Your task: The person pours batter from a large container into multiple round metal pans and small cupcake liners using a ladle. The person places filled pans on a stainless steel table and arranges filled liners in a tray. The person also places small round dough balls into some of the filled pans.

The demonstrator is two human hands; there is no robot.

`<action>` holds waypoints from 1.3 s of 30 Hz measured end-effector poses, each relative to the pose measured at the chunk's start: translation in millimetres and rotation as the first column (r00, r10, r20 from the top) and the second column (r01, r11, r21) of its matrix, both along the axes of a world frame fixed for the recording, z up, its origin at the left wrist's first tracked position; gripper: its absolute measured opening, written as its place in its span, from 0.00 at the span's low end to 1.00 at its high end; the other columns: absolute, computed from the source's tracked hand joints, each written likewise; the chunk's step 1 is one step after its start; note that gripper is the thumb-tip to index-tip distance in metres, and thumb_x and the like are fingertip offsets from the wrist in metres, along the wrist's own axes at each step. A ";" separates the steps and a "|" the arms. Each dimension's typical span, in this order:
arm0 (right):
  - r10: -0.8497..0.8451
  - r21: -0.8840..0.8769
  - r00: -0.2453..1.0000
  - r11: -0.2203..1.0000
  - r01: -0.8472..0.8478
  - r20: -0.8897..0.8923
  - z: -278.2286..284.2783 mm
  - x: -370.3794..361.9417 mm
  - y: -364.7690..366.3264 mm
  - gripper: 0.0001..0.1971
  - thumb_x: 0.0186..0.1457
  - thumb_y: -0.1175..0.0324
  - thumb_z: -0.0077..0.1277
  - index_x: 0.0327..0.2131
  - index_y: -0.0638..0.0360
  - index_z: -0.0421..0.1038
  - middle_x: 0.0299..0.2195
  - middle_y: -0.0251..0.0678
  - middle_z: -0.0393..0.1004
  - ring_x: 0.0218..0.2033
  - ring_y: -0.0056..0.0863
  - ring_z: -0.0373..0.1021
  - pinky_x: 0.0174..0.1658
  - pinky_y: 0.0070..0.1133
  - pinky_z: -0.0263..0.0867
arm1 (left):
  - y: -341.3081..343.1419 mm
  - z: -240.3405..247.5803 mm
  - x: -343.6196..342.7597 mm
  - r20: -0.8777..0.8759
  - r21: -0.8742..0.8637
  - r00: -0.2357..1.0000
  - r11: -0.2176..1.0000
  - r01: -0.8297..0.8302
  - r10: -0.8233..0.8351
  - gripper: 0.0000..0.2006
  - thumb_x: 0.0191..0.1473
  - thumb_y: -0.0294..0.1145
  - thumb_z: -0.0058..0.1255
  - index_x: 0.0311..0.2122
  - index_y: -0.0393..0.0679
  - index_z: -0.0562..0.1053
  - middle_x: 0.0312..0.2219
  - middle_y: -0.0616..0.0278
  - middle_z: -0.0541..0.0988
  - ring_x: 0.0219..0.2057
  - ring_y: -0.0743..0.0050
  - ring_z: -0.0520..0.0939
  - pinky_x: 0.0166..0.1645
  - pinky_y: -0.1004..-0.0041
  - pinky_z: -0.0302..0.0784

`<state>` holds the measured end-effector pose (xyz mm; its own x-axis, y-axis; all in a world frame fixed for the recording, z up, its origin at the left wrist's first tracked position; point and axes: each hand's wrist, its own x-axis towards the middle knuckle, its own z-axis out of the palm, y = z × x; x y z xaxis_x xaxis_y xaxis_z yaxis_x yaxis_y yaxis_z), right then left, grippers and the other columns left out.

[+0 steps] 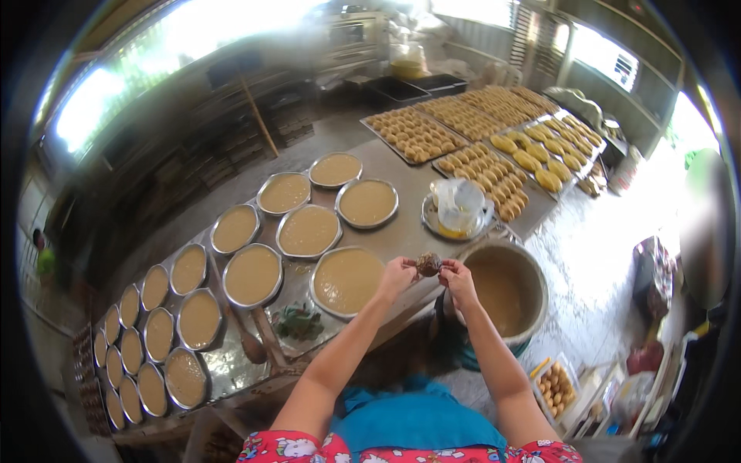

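Left hand [397, 278] and right hand [458, 284] pinch a dark brown lump [428, 265] from either side, by the desk's [407, 171] near edge, left of the large pot [546, 297]. Step seems two-handed handling; next move calls for matched, steady fingertips.

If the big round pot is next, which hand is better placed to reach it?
Probably the right hand: it shows right by the pot, while the left hand is farther off, near a filled pan. Both hold the dark lump, so the right may need to release first.
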<state>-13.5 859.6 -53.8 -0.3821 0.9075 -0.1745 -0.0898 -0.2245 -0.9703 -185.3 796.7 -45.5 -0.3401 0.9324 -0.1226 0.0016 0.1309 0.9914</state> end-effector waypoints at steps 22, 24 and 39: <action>0.515 -0.117 0.857 0.852 -0.511 0.001 -8.9 -4.3 30.9 0.11 0.54 0.76 0.46 0.42 0.62 0.67 0.32 0.32 0.70 0.30 0.18 0.68 0.34 0.16 0.67 | -107.7 26.5 -84.0 -0.624 -0.073 0.590 0.713 -0.697 0.512 0.14 0.45 0.27 0.51 0.40 0.37 0.74 0.38 0.48 0.77 0.35 0.57 0.80 0.42 0.66 0.75; 0.579 -0.240 0.815 0.789 -0.565 -0.017 -5.9 -20.6 15.1 0.12 0.56 0.74 0.46 0.44 0.65 0.66 0.33 0.35 0.71 0.30 0.22 0.70 0.33 0.18 0.69 | -119.6 20.2 -103.8 -0.639 -0.062 0.548 0.674 -0.736 0.540 0.14 0.45 0.27 0.52 0.39 0.37 0.74 0.37 0.47 0.77 0.36 0.56 0.80 0.42 0.65 0.75; 0.550 -0.403 0.830 0.782 -0.476 0.087 -14.7 -90.7 -14.7 0.11 0.56 0.72 0.49 0.40 0.69 0.66 0.31 0.39 0.72 0.27 0.26 0.73 0.30 0.21 0.73 | -139.0 -22.4 -184.7 -0.334 -0.362 0.853 0.781 -0.509 0.401 0.15 0.39 0.25 0.54 0.36 0.32 0.76 0.29 0.52 0.81 0.31 0.67 0.81 0.37 0.72 0.76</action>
<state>-104.2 844.9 -68.5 -0.6986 0.4479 -0.5580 0.3132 -0.5098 -0.8013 -369.9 657.7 -67.9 -0.7789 0.5329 -0.3306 0.0494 0.5777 0.8147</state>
